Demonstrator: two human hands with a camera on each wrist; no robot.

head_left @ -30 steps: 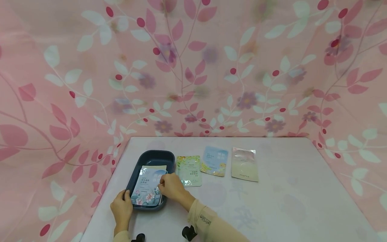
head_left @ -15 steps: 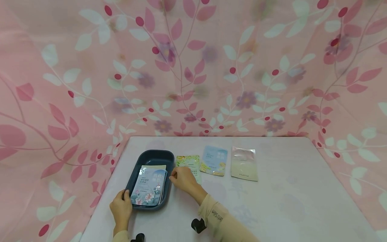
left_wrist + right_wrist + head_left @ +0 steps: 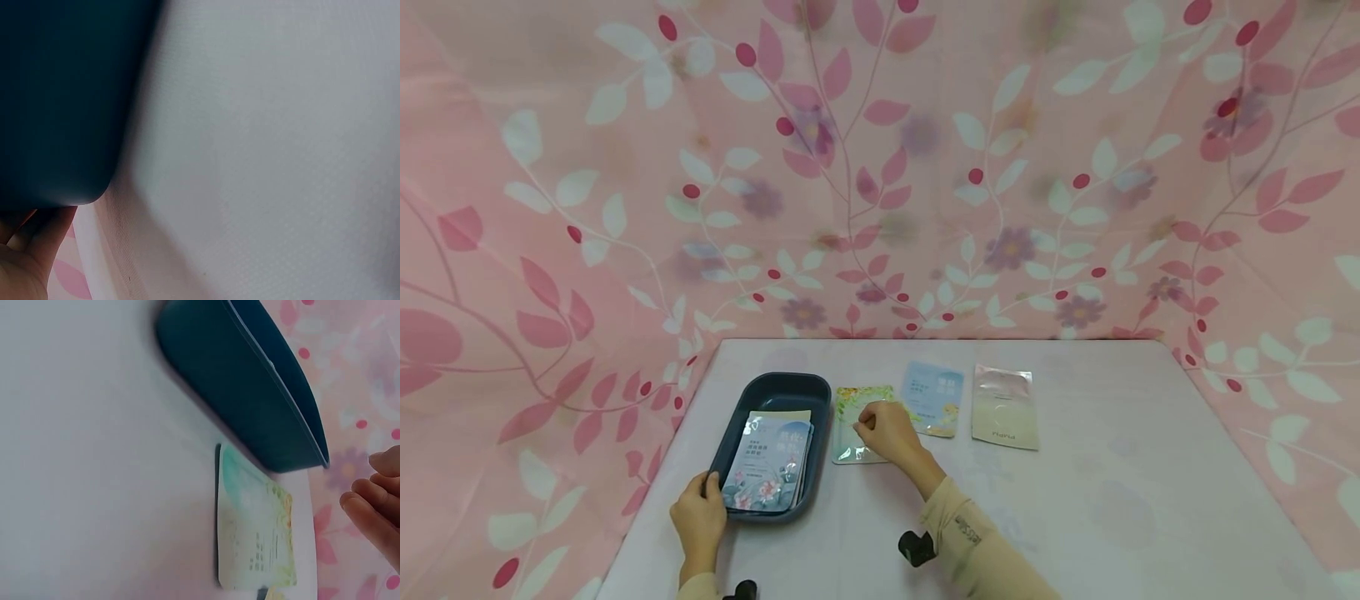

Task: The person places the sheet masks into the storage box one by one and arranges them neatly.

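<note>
On the left of the table a dark blue tray [image 3: 792,388] holds a stack of sheet mask packets, topped by a pale blue packet [image 3: 767,467] with flowers. My left hand [image 3: 698,518] grips the near left rim, its thumb on top. My right hand [image 3: 891,433] is over a green sheet mask packet [image 3: 848,450] lying right of the tray, hiding part of it. In the right wrist view the fingers [image 3: 369,519] are loosely bent, holding nothing, apart from the green packet and the tray's wall [image 3: 212,369].
Beyond the green packet lie a light blue packet [image 3: 936,392] with yellow flowers and a silver-beige packet [image 3: 1004,408], side by side. They rest on a white-covered table [image 3: 1112,500]. Pink floral cloth [image 3: 880,167] hangs behind its far edge.
My right hand has left the stack's right edge in the tray and moved right, over the green packet. The left hand stays on the tray's rim.
</note>
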